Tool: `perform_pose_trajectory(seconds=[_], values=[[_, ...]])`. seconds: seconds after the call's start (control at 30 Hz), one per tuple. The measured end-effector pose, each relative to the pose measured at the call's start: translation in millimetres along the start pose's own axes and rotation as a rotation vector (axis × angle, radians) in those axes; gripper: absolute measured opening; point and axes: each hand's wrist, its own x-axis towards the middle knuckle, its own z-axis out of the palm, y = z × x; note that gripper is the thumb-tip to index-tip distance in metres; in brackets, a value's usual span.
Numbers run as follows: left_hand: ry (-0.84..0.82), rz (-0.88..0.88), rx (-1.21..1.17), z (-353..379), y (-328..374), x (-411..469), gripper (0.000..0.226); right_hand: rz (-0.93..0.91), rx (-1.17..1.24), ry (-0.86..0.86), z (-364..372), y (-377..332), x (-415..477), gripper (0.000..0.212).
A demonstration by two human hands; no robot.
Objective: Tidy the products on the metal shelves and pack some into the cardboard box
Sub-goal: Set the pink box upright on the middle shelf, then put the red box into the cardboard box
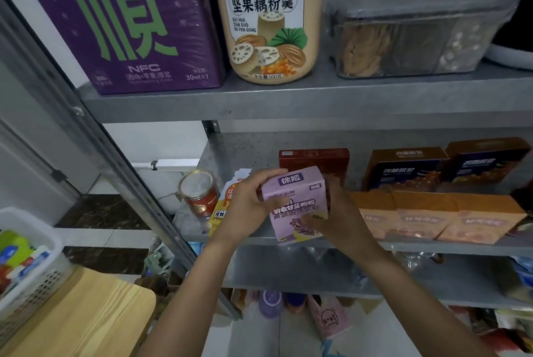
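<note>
Left hand (248, 206) and right hand (340, 215) are both clasping lilac carton (297, 201) by opposite sides | probably handling light, stiff, crushable

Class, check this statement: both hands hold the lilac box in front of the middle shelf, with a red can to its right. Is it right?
No. The head view shows the left hand and right hand holding the lilac box in front of the middle shelf, but the red can stands to its left, not its right.
</note>
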Motion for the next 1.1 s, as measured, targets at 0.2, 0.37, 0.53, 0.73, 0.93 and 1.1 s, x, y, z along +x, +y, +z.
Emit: perform_pose_trajectory(seconds=[0.2,0.37,0.53,0.73,0.93,1.1], values=[[-0.073,0.04,0.191,-6,-23,19,0.047,-0.02,-0.167,0.038,-35,0,30,0.037],[-0.046,0.174,0.639,-6,-44,24,0.051,-0.031,-0.633,0.128,-52,23,77,0.04],[-0.008,0.341,0.933,5,-56,12,0.061,0.116,-0.859,-0.165,-46,42,110,0.08],[0.01,0.361,1.019,6,-63,9,0.082,0.159,-0.904,-0.142,-34,53,118,0.07],[-0.007,0.293,1.008,7,-59,11,0.08,0.194,-0.973,-0.115,-31,54,116,0.04],[-0.008,0.311,1.039,6,-59,10,0.087,0.114,-0.974,0.009,-30,53,107,0.033]])
